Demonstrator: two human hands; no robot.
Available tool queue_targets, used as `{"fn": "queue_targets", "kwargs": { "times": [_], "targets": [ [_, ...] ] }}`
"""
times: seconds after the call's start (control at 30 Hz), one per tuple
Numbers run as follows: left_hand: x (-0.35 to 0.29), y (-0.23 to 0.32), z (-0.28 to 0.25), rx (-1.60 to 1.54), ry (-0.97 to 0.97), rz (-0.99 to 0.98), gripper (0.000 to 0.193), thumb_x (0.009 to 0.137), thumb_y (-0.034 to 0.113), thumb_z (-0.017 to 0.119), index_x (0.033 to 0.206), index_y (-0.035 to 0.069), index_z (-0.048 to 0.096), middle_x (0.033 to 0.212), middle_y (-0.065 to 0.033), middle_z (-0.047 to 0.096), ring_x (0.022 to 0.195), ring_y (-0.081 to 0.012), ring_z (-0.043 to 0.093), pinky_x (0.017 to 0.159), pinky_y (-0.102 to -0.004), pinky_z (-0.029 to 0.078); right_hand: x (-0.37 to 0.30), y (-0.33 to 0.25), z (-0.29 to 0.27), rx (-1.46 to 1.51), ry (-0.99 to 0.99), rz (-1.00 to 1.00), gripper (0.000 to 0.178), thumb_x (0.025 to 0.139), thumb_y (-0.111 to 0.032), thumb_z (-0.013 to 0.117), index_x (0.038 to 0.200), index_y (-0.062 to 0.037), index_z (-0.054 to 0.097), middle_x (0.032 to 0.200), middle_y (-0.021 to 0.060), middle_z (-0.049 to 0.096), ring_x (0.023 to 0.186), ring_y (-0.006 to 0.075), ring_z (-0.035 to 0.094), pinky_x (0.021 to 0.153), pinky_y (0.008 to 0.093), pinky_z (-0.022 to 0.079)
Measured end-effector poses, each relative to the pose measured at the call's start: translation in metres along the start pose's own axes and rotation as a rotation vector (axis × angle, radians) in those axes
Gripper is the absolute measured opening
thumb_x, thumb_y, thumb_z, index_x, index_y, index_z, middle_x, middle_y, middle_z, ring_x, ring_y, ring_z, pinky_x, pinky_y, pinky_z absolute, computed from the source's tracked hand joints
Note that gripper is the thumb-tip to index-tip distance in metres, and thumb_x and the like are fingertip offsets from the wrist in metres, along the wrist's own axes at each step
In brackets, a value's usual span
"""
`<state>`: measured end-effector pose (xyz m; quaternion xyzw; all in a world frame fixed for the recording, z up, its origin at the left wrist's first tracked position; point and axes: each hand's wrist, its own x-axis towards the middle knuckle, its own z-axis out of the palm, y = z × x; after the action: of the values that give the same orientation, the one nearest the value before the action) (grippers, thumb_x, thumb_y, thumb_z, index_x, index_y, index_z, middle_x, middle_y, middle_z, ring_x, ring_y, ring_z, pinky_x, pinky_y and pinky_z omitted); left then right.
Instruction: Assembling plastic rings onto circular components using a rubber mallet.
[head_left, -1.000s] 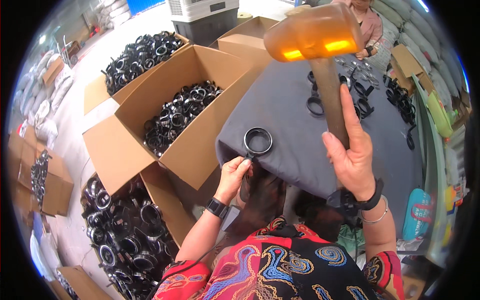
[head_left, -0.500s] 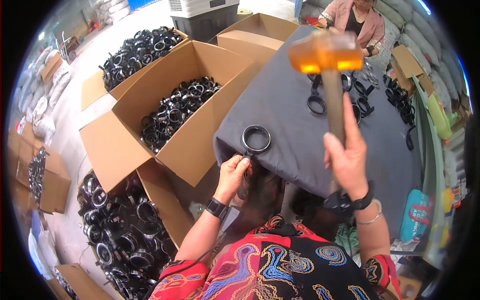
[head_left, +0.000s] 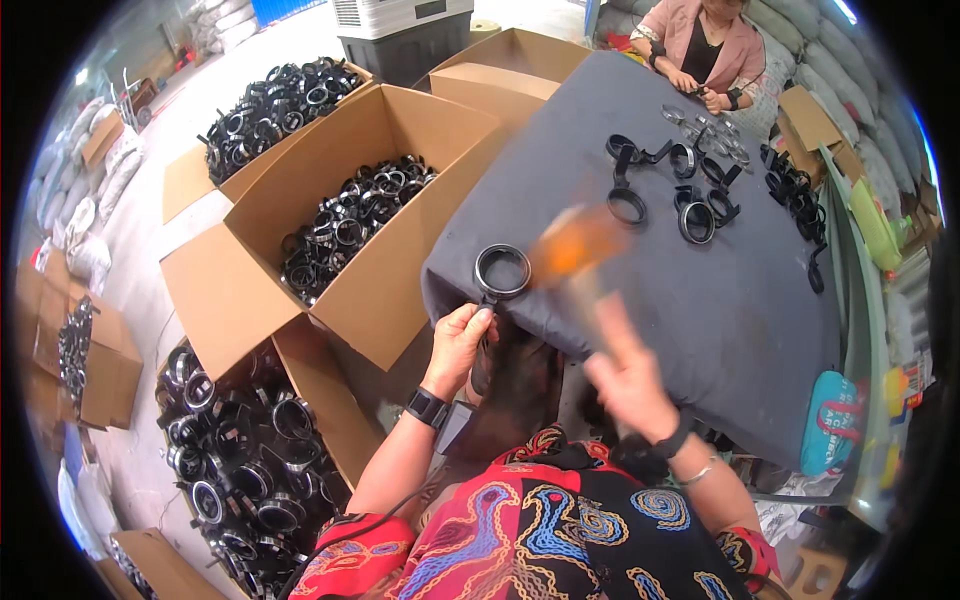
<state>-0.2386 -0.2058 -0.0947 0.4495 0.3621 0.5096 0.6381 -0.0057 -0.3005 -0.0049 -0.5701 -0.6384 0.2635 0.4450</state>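
My left hand [head_left: 458,345] pinches the short handle of a black ring-shaped part with a silvery rim [head_left: 486,292]. Its ring lies on the near left corner of the grey-covered table [head_left: 740,310]. Closed round a wooden handle, my right hand [head_left: 632,388] holds a mallet whose orange head [head_left: 582,245], smeared by motion, is just right of the ring. From this view I cannot tell whether the head touches the ring. Farther back on the table lie several similar black ring parts [head_left: 683,200] and a group of clear rings [head_left: 715,140].
Left of the table stands an open cardboard box [head_left: 400,310] partly filled with black ring parts; more filled boxes are behind and below it. Across the table a person in a pink jacket [head_left: 735,60] handles a small part. A turquoise bag [head_left: 830,425] is by the right edge.
The mallet has swung down and to the left, from raised over the table to beside the ring. My left hand keeps its hold on the ring part, nearly in place.
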Motion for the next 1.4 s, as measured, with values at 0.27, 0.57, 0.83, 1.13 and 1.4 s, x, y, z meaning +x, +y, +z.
{"fn": "queue_targets", "kwargs": {
  "times": [0.27,0.57,0.83,1.13,1.4],
  "targets": [
    [-0.010,0.003,-0.008,0.003,0.028,-0.047,0.026,0.095,0.026,0.060,0.081,0.004,0.061,0.074,-0.0028,0.062,0.072,-0.0111,0.057,0.070,-0.0265,0.046,-0.001,-0.045,-0.020,0.067,-0.057,-0.050,0.074,0.086,-0.001,0.056,0.152,-0.0093,0.022,0.091,0.0090,0.064,0.052,0.0119,0.052,0.052,0.0305,0.050],
    [-0.005,0.000,-0.008,0.046,0.010,-0.011,0.026,0.096,0.026,0.058,0.080,0.005,0.061,0.073,-0.0023,0.062,0.069,-0.0104,0.057,0.067,-0.0260,0.046,0.035,-0.059,-0.001,-0.472,-0.245,-0.488,0.075,0.077,-0.006,0.068,0.145,-0.0181,0.040,0.072,0.0115,0.049,0.055,0.0303,0.051,0.053,0.0418,0.047],
    [0.002,-0.011,-0.012,0.054,-0.013,-0.007,0.026,0.096,0.025,0.059,0.082,0.003,0.063,0.074,-0.0029,0.063,0.069,-0.0106,0.058,0.067,-0.0256,0.047,0.090,-0.070,0.021,-0.516,-0.521,-0.207,0.074,0.080,-0.004,0.061,0.148,-0.0113,0.032,0.090,0.0207,0.066,0.079,0.0375,0.064,0.075,0.0442,0.052],
    [0.007,-0.014,-0.011,0.276,0.000,0.046,0.025,0.095,0.026,0.060,0.084,0.004,0.064,0.073,-0.0016,0.063,0.069,-0.0091,0.058,0.066,-0.0246,0.046,0.109,-0.016,0.021,-0.280,-0.265,-0.337,0.070,0.086,-0.001,0.053,0.150,-0.0091,0.027,0.136,0.0148,0.054,0.094,0.0180,0.067,0.082,0.0290,0.053],
    [-0.003,0.007,-0.005,0.044,0.045,-0.017,0.026,0.094,0.019,0.061,0.075,0.002,0.061,0.070,-0.0010,0.060,0.066,-0.0084,0.056,0.063,-0.0249,0.046,0.100,-0.083,-0.015,0.180,-0.092,-0.004,0.071,0.089,0.000,0.052,0.152,-0.0199,0.026,0.120,0.0061,0.061,0.056,0.0047,0.053,0.052,0.0219,0.048]
  ]
}}
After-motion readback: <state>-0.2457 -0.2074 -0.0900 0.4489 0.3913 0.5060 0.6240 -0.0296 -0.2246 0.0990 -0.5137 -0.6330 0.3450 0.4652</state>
